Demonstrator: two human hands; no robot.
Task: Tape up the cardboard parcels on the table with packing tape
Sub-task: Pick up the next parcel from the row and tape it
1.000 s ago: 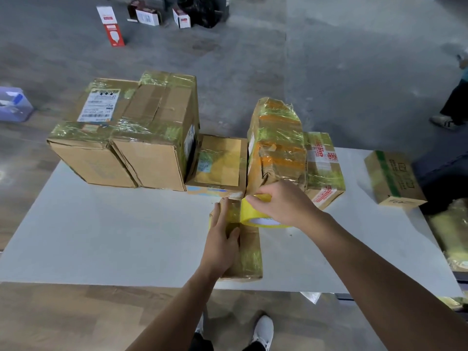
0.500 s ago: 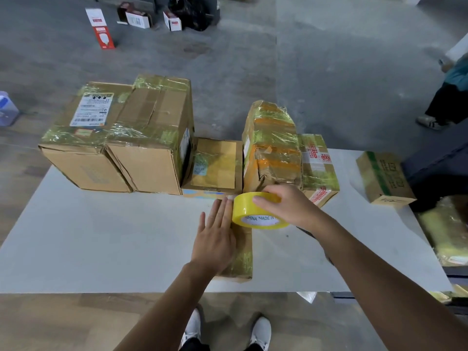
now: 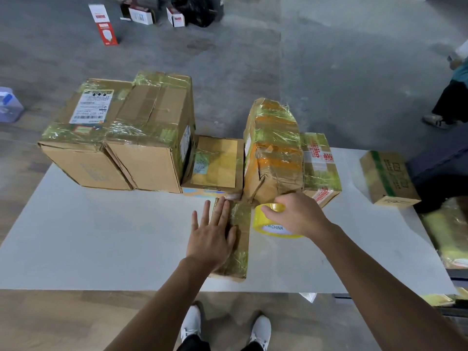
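Largest first: white table [image 3: 101, 236], carrying a back row of parcels well beyond the grip. Two big cartons [image 3: 141, 148] far to the left of it, a tall wrapped parcel [image 3: 273, 148] directly behind it, a green-striped box [image 3: 387, 178] off to its right, all already showing glossy tape. Working piece: slim flat parcel [image 3: 240, 224], lying lengthwise at the near table edge, just left of the grip, surface already banded in tape. Tape roll [image 3: 268, 221], yellow, just beside the parcel's far right corner, low at the table; contact with the tabletop not resolvable. Right hand [image 3: 296, 214] clamped on the roll, fingers curled over its top rim. Left hand [image 3: 212, 236] flat on the parcel's left half, fingers straight and spread, nothing grasped, pinning it down. Judged step: laying a band across the far end of the slim parcel, with the roll carried over to the right side. No free strand visible between roll and parcel, so attachment uncertain. Next move, as judged: either pull the roll under and round for another turn, needing the left hand to lift or tip the parcel, or tear the tape off and smooth the end down. Likely fault: thin parcel sliding if the pinning pressure eases. Against half a second ago: roll then raised over the parcel's far end, close by the left fingertips; now lower and clear to the right. Left hand flat in both, fingers now more spread.
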